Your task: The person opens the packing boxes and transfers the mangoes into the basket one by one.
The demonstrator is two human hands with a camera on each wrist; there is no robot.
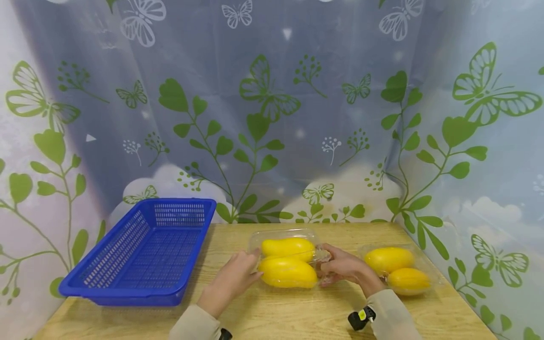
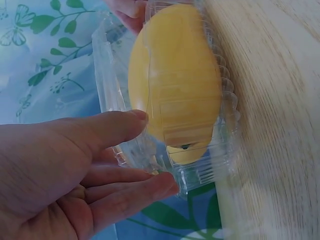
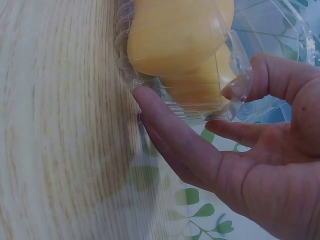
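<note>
A clear plastic container (image 1: 284,232) with its lid raised at the back stands mid-table, holding two oblong yellow fruits (image 1: 289,273). My left hand (image 1: 235,276) is at its left side. In the left wrist view, the left thumb (image 2: 132,121) lies against the clear wall and the fingers reach under the corner. On the opposite side my right hand (image 1: 340,265) grips the container's edge. The right wrist view shows the thumb and a finger (image 3: 240,131) at the plastic rim, with other fingers along the lower side.
A blue plastic basket (image 1: 187,278) stands on the left of the wooden table (image 1: 238,314). To the right, another clear container (image 1: 435,264) holds two yellow fruits (image 1: 388,259). A patterned curtain (image 1: 272,141) hangs behind the table and along both sides.
</note>
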